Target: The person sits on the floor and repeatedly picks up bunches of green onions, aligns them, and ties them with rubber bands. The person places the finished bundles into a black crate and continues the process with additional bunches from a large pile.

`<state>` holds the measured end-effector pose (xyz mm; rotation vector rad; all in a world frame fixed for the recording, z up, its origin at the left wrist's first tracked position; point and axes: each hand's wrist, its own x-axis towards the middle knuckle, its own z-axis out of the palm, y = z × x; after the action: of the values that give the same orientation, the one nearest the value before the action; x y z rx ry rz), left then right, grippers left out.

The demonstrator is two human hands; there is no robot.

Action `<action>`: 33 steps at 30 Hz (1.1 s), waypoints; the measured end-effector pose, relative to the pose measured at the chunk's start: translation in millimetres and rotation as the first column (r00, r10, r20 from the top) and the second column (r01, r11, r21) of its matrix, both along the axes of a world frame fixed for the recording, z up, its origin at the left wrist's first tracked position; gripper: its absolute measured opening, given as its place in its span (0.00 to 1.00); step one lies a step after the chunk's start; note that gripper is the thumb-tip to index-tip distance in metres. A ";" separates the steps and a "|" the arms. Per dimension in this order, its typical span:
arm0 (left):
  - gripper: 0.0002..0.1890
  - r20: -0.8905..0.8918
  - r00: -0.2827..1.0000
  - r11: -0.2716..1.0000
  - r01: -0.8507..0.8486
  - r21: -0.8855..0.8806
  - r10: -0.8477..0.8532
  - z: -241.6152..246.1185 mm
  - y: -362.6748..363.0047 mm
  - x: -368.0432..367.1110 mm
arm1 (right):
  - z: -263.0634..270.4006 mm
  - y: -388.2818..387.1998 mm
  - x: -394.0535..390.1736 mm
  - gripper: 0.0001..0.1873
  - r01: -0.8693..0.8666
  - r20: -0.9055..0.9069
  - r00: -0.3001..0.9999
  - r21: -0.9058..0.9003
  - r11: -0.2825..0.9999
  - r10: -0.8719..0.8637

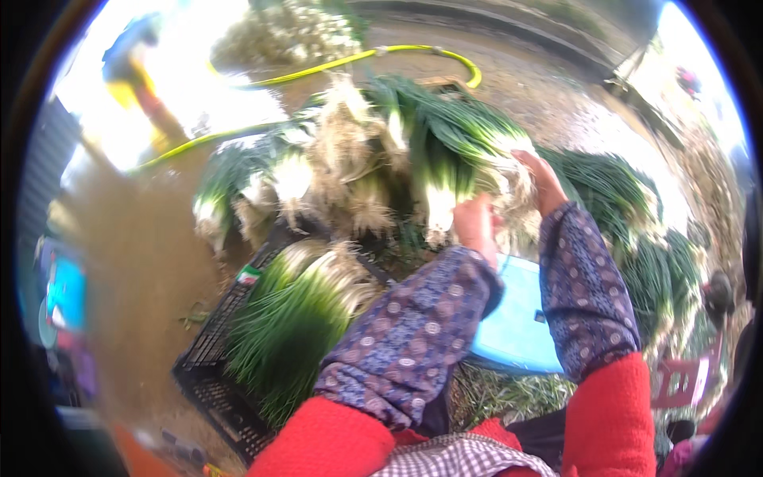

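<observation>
My right hand (541,179) grips the white root end of a spring onion bunch (477,125), whose green leaves reach away to the upper left. Just below those roots is my left hand (477,222), its fingers curled; other stems and roots hide what, if anything, is in them. To its left another bunch (441,197) lies with its roots towards me. A light blue plastic surface (515,316) sits beneath my forearms. Left of my left sleeve, a black plastic crate (208,352) holds spring onions (292,322) with white stems pointing up and right.
Several more spring onion bunches (292,179) are heaped ahead, and others (661,280) lie at the right. A yellow hose (346,59) curves over wet ground behind them. A blurred person (140,71) is at the upper left. A red crate (682,381) stands lower right.
</observation>
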<state>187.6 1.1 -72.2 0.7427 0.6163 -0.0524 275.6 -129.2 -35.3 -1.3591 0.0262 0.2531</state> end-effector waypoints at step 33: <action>0.05 0.833 -0.323 0.862 0.088 0.500 -0.450 245.1 -16.1 -250.3 | -97.3 -134.3 -396.5 0.14 0.429 0.140 0.895 -0.535 0.728 -0.424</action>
<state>-62.7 -15.0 172.9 0.8862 -1.3459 0.1990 -120.9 -263.5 -132.6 -1.8902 0.4360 -0.1749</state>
